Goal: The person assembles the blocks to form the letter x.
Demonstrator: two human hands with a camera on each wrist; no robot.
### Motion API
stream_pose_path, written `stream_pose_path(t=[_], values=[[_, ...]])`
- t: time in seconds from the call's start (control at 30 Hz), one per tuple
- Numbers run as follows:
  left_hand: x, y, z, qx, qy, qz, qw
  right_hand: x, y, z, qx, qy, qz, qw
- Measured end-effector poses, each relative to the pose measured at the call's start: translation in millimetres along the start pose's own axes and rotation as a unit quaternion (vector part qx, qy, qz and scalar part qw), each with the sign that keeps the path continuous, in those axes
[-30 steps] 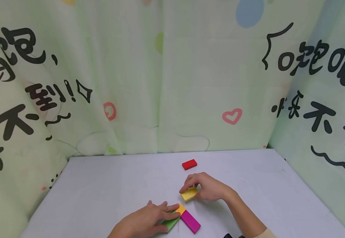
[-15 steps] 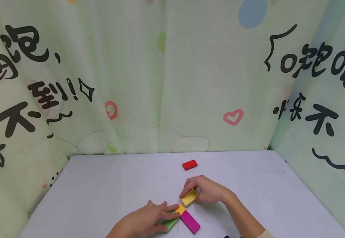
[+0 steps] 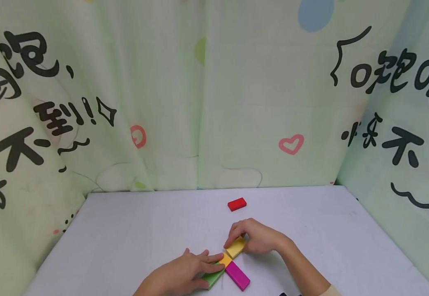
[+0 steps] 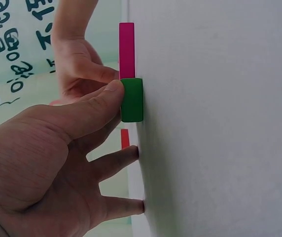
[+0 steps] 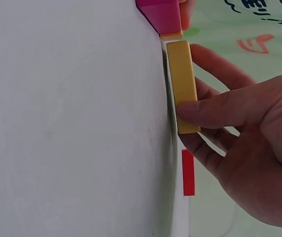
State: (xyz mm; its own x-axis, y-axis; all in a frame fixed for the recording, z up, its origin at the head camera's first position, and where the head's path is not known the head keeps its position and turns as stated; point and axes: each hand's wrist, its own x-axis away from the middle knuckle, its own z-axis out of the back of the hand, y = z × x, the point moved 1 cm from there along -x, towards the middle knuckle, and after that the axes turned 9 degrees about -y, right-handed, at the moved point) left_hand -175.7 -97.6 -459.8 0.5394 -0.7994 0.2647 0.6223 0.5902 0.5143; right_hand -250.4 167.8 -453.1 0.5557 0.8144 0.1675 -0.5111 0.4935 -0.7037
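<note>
My right hand (image 3: pixel 255 236) pinches a yellow block (image 3: pixel 236 247) between thumb and fingers. In the right wrist view the yellow block (image 5: pixel 183 84) stands just off the table surface's far end pieces, with the thumb on its near face. My left hand (image 3: pixel 185 271) holds a green block (image 3: pixel 213 278) with the thumb at its near end, as the left wrist view shows on the green block (image 4: pixel 132 100). Its fingertips lie on a small orange block (image 3: pixel 226 260), partly covering it. A magenta block (image 3: pixel 238 276) touches the orange one's near right side. The yellow block sits at its far right side.
A red block (image 3: pixel 237 204) lies alone farther back on the white table (image 3: pixel 144 230). Printed curtains (image 3: pixel 236 102) stand behind and at both sides. A dark object (image 3: pixel 283 294) shows at the bottom edge.
My right hand has brought the yellow block slightly nearer and turned it, so its near end now meets the orange block. My left hand has stayed in place.
</note>
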Motion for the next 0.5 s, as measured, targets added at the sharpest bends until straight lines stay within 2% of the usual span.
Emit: stream_pose_path(t=[0.2,0.5], values=[[1.2,0.3,-1.3,-0.006,0.010,-0.007,0.9999,-1.7,2.4,-1.5,0.006,-0.005,0.002,1.0000],[-0.5,-1.0,-2.2,-0.004,0.009,-0.008,0.9999,-3.1,3.4,-2.3,0.005,-0.010,0.002,0.9999]])
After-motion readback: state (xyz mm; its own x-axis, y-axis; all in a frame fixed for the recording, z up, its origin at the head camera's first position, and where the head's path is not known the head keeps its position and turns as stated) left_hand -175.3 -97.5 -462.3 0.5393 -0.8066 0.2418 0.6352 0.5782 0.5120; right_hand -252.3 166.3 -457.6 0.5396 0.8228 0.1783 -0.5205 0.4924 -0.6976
